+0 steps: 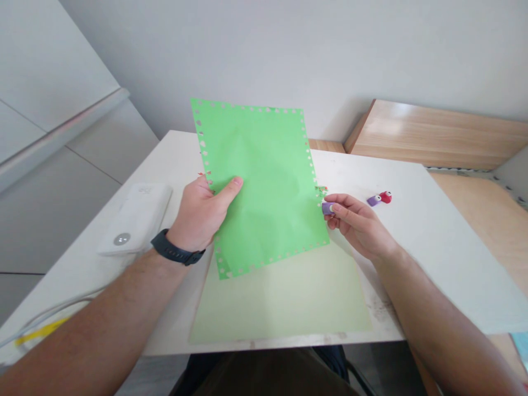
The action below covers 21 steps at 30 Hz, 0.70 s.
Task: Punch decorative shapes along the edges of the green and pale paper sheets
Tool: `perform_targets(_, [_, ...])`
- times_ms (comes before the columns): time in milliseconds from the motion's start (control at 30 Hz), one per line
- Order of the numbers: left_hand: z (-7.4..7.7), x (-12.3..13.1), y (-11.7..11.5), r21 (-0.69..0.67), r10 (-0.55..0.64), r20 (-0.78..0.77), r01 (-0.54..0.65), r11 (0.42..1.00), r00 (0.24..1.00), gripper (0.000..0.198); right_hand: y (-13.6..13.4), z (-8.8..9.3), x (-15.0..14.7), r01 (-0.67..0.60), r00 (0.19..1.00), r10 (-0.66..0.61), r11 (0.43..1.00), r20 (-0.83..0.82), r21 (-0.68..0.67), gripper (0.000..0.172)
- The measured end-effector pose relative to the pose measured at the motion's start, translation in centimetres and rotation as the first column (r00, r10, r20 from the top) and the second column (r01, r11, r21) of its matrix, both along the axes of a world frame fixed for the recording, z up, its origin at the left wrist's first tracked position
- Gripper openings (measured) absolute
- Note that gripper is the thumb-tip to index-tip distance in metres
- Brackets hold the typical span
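A green sheet of paper (268, 165) with small shapes punched along its edges is held up, tilted, over the table. My left hand (204, 209) grips its left side, thumb on the front and fingers hidden behind. At the sheet's right edge my right hand (357, 223) pinches a small purple craft punch (328, 208). The punch touches or overlaps the paper's edge; I cannot tell which. Bits of red and green decoration (322, 190) show just above it. Farther right on the table lie another purple punch (374, 201) and a red one (386, 197).
A pale green sheet (280, 302) lies flat on the white table (412, 231) beneath the held paper. To the left rest a white box-shaped device (136, 217) with a round silver button and cables (61, 305). A wooden box-like piece (437, 132) stands at the back right.
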State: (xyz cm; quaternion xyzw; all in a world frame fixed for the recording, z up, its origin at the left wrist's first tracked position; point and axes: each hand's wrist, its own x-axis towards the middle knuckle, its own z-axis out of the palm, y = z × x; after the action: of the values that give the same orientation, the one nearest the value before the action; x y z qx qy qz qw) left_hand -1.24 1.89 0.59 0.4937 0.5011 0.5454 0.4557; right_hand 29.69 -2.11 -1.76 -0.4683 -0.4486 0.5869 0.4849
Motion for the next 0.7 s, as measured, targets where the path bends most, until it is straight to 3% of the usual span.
perform_targets(267, [0.18, 0.13, -0.06, -0.029, 0.021, 0.046, -0.019, 0.999, 0.999, 0.036, 0.05, -0.16, -0.02, 0.001, 1.000, -0.001, 1.000, 0.007, 0.010, 0.026])
perform_targets(700, [-0.63, -0.38, 0.30, -0.004, 0.013, -0.038, -0.013, 1.000, 0.999, 0.042, -0.02, -0.22, 0.04, -0.009, 0.999, 0.009, 1.000, -0.040, 0.010, 0.023])
